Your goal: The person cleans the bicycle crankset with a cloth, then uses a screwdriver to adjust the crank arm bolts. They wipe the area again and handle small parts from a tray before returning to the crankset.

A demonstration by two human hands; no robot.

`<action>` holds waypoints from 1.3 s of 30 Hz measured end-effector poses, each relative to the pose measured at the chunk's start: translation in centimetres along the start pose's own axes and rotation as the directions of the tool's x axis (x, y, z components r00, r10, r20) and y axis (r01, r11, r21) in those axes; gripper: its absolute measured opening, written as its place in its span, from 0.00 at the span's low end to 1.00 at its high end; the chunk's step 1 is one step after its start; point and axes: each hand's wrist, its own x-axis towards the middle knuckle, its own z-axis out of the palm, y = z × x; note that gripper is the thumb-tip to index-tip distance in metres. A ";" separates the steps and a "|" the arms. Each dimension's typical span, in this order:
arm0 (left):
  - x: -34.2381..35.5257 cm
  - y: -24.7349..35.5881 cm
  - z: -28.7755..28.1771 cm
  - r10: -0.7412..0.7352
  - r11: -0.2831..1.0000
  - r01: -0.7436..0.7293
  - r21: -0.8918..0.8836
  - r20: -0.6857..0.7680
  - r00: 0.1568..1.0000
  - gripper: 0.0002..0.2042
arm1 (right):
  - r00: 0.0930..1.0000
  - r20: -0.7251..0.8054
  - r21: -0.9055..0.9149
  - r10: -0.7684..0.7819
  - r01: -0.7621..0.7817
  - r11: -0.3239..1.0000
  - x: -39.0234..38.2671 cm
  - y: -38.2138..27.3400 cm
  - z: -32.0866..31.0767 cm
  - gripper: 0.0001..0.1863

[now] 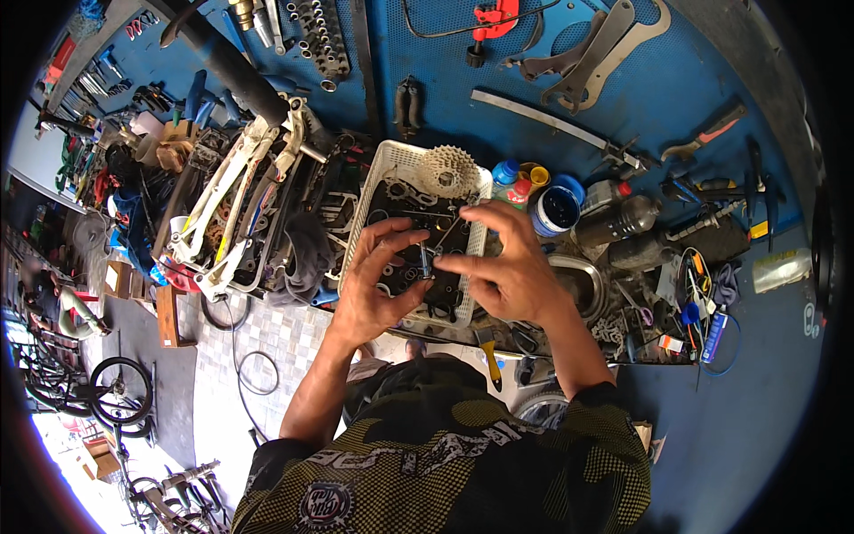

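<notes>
My left hand and my right hand meet over a white plastic basket full of dark metal bicycle parts. Between the fingertips of both hands I pinch a small, thin metal part, roughly upright. A pale toothed cassette lies at the basket's far end. My forearms come up from a patterned yellow and black shirt at the bottom.
A white bicycle frame lies left of the basket. A blue wall board behind carries wrenches, a socket rail and a red tool. Small jars, an open blue tub and dark bottles stand at the right. Wheels stand on the floor at lower left.
</notes>
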 end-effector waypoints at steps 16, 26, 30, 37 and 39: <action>-0.1 -0.3 0.1 0.084 0.995 -0.084 0.048 0.001 0.996 0.32 | 0.870 0.339 0.941 0.357 -0.310 -0.138 -3.4 0.1 6.5 0.23; 0.6 0.6 -0.5 0.105 0.972 -0.122 0.203 0.096 0.990 0.32 | 0.994 0.109 0.019 0.007 -0.009 1.000 -0.4 -1.0 1.0 0.28; 0.5 0.4 -0.7 0.112 0.972 -0.129 0.195 0.100 0.989 0.32 | 0.998 0.041 -0.064 0.055 -0.052 0.997 -0.3 -0.7 1.0 0.31; 0.1 -1.0 -1.0 -0.003 0.979 0.013 -0.203 0.052 0.999 0.32 | 0.999 -0.027 0.035 0.036 -0.035 0.999 -0.4 -0.4 2.3 0.37; 0.1 -1.3 -0.7 -0.026 0.934 0.037 -0.356 0.034 0.999 0.31 | 1.000 0.017 0.030 0.003 -0.004 1.000 -0.4 -0.1 2.9 0.38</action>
